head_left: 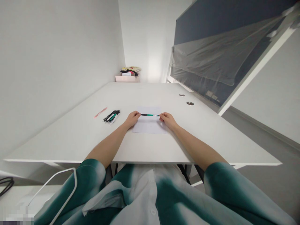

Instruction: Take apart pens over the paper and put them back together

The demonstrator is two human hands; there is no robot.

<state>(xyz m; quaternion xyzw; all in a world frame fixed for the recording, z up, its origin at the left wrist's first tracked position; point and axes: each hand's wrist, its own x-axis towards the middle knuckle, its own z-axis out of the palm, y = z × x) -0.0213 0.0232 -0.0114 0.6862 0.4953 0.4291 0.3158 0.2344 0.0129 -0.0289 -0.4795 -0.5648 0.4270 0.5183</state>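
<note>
A pen (150, 115) with a black end, a green middle and a silvery end is held level above a sheet of white paper (150, 128). My left hand (133, 118) pinches its black end. At the silvery end, the fingers of my right hand (167, 120) are closed on it. To the left of my left hand lies a bunch of pens (112, 116), mostly black, some with green or white parts. Farther left, a slim pink stick-like item (100, 112) rests on the table by itself; its kind is not clear.
The white table (145, 150) runs back to a wall. A pinkish box (126, 78) heaped with several items stands at its far end. Two round metal-rimmed fittings (190, 103) sit in the tabletop on the right. A dark panel (206, 56) draped in plastic leans beyond the right edge.
</note>
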